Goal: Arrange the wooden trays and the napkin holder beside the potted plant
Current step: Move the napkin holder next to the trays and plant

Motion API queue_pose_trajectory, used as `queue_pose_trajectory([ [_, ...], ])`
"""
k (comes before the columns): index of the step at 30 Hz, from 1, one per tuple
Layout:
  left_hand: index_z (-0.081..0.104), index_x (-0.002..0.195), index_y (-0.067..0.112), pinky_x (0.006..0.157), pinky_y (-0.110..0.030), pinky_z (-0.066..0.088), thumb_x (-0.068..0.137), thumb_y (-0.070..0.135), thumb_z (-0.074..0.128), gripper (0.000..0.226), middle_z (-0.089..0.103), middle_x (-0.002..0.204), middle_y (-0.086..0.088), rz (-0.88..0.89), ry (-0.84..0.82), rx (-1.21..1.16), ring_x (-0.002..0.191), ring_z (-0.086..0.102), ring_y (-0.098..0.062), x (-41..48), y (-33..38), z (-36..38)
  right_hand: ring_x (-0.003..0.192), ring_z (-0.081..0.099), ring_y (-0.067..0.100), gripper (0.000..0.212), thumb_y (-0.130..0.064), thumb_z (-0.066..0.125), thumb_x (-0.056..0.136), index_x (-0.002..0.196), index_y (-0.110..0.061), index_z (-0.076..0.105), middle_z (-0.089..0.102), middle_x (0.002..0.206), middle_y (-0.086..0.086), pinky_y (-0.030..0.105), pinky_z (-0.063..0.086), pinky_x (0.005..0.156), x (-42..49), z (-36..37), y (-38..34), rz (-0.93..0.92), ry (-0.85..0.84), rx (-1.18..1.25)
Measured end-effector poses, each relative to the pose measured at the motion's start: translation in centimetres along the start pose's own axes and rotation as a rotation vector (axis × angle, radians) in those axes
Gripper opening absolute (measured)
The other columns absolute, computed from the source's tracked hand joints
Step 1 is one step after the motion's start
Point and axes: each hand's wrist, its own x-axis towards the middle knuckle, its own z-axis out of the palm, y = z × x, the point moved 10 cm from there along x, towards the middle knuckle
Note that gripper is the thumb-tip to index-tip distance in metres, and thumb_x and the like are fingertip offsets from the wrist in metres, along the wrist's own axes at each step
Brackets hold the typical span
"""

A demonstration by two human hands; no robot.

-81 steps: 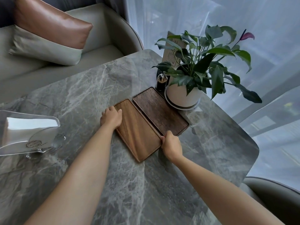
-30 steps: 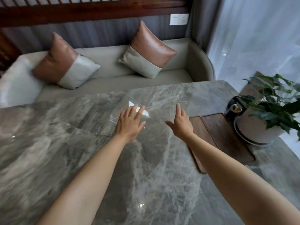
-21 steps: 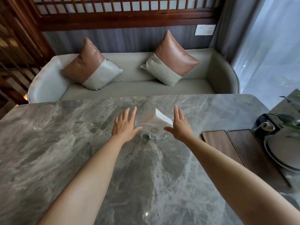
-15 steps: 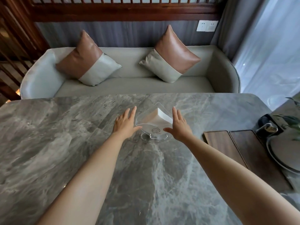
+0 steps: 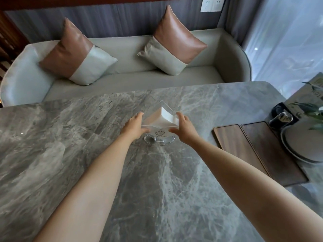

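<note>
A clear plastic napkin holder (image 5: 160, 130) with white napkins stands on its round base in the middle of the grey marble table (image 5: 70, 137). My left hand (image 5: 134, 127) grips its left side and my right hand (image 5: 183, 129) grips its right side. Two wooden trays lie side by side at the right: a lighter tray (image 5: 239, 145) and a darker tray (image 5: 272, 151). The darker one touches the white pot of the potted plant (image 5: 304, 144), which is cut off by the frame edge.
A small dark bottle (image 5: 281, 117) and a card stand sit behind the trays by the pot. A grey sofa (image 5: 131, 74) with two brown-and-grey cushions runs along the table's far edge. Sheer curtains hang at the right.
My hands left the two trays, reached left across the table, and closed in on the napkin holder from both sides. Half a second ago the fingers were spread beside it; now they hold it.
</note>
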Motion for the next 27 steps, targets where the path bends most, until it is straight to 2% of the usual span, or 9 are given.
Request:
queue_pose_trajectory([
  [5, 0.040, 0.136, 0.009, 0.100, -0.038, 0.041, 0.076, 0.019, 0.078, 0.071, 0.050, 0.136, -0.020, -0.019, -0.032, -0.065, 0.122, 0.051, -0.033, -1.5, 1.1, 0.5, 0.118, 0.050, 0.037, 0.069, -0.022, 0.066, 0.083, 0.140, -0.009, 0.028, 0.041, 0.137, 0.021, 0.041, 0.042, 0.095, -2.2, -0.8, 1.2, 0.038, 0.010, 0.022],
  [12, 0.042, 0.135, 0.010, 0.097, -0.037, 0.043, 0.074, 0.021, 0.080, 0.073, 0.053, 0.132, -0.017, 0.074, -0.048, -0.098, 0.119, 0.052, -0.031, -4.1, 5.9, 0.8, 0.121, 0.048, 0.033, 0.069, -0.028, 0.065, 0.084, 0.141, -0.012, 0.029, 0.040, 0.141, 0.016, 0.040, 0.042, 0.094, -6.5, -5.3, 3.2, 0.058, 0.081, 0.030],
  [16, 0.042, 0.134, 0.010, 0.082, -0.029, 0.039, 0.073, 0.022, 0.080, 0.072, 0.054, 0.108, -0.010, 0.174, -0.036, -0.100, 0.102, 0.054, -0.028, -5.5, 10.7, 0.8, 0.119, 0.050, 0.033, 0.069, -0.030, 0.066, 0.082, 0.139, -0.013, 0.032, 0.043, 0.138, 0.016, 0.040, 0.043, 0.092, -9.4, -9.6, 5.1, 0.085, 0.184, 0.040],
  [18, 0.043, 0.133, 0.010, 0.078, -0.025, 0.036, 0.073, 0.022, 0.080, 0.072, 0.053, 0.106, -0.010, 0.232, -0.037, -0.096, 0.091, 0.049, -0.021, -6.2, 13.4, 1.2, 0.120, 0.049, 0.032, 0.069, -0.028, 0.068, 0.081, 0.139, -0.014, 0.033, 0.044, 0.137, 0.016, 0.038, 0.041, 0.093, -11.0, -11.6, 6.4, 0.112, 0.238, 0.058],
  [20, 0.043, 0.134, 0.010, 0.079, -0.025, 0.036, 0.073, 0.022, 0.080, 0.072, 0.056, 0.111, -0.013, 0.286, -0.046, -0.096, 0.090, 0.047, -0.018, -6.9, 16.3, 2.0, 0.120, 0.049, 0.032, 0.068, -0.027, 0.068, 0.081, 0.138, -0.014, 0.034, 0.045, 0.135, 0.015, 0.037, 0.041, 0.093, -12.8, -13.7, 8.1, 0.139, 0.289, 0.068],
  [24, 0.042, 0.134, 0.009, 0.078, -0.025, 0.036, 0.073, 0.023, 0.080, 0.073, 0.049, 0.100, -0.006, 0.408, -0.081, -0.098, 0.090, 0.048, -0.019, -9.0, 23.0, 4.4, 0.118, 0.049, 0.030, 0.067, -0.026, 0.070, 0.079, 0.137, -0.015, 0.037, 0.047, 0.133, 0.014, 0.036, 0.041, 0.093, -17.1, -18.0, 12.2, 0.192, 0.392, 0.076],
  [27, 0.044, 0.132, 0.007, 0.075, -0.024, 0.035, 0.072, 0.020, 0.080, 0.071, 0.049, 0.097, -0.006, 0.491, -0.116, -0.099, 0.087, 0.049, -0.019, -11.0, 28.1, 7.0, 0.117, 0.049, 0.029, 0.066, -0.025, 0.070, 0.079, 0.135, -0.015, 0.038, 0.048, 0.132, 0.013, 0.036, 0.040, 0.093, -20.7, -20.8, 16.0, 0.234, 0.453, 0.072],
])
